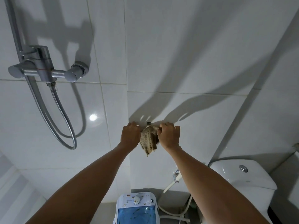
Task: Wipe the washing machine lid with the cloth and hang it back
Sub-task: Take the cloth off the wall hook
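A beige, stained cloth (148, 140) hangs against the white tiled wall from a small dark hook (148, 123). My left hand (130, 136) grips the cloth's left edge and my right hand (169, 135) pinches its upper right edge, both raised at arm's length. Far below, at the bottom of the view, stands the small washing machine with its blue transparent lid (135, 215) and a white control panel above it. The cloth's top is partly hidden by my fingers.
A chrome shower mixer (43, 68) with a looping metal hose (68, 126) is fixed on the wall at left. A white toilet cistern (242, 175) stands at lower right. A bidet sprayer (176, 177) and white hoses hang between cistern and machine.
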